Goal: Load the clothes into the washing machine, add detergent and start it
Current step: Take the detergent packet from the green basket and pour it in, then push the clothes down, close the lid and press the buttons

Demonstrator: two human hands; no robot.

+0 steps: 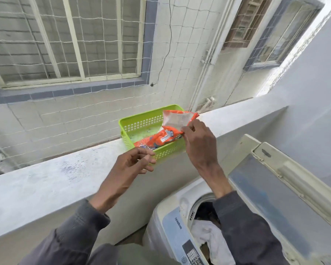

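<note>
Pinching the folded top of an orange detergent packet, the right hand holds it over a green plastic basket that sits on the far white ledge. The packet's lower end lies inside the basket. The left hand hovers just near the basket's near-left corner, fingers loosely curled, holding nothing. Near right, the top-load washing machine stands with its lid raised and white cloth in the drum.
</note>
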